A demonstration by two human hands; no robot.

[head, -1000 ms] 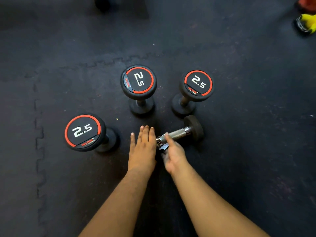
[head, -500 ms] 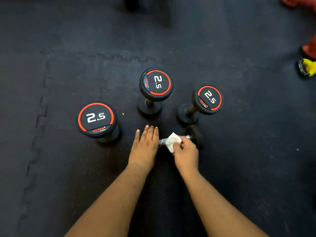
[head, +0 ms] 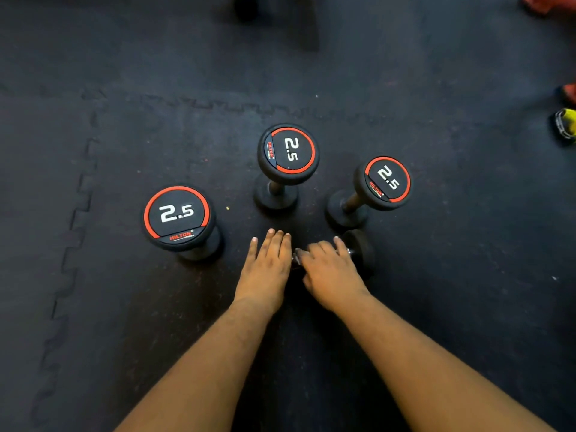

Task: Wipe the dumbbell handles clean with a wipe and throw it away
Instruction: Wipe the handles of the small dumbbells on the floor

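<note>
Wiping the lying black rubber dumbbell (head: 358,249)
My right hand (head: 332,272) curls round its handle, left hand (head: 268,266) flat beside; I'd rub full length

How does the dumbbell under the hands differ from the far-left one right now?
The dumbbell under the hands lies on its side; the far-left dumbbell stands on end. The right hand curls over the lying one's handle and the left hand rests flat by its near end; nobody touches the standing one. The standing one's 2.5 label faces up; the lying one's isn't visible. Both have black heads.
</note>
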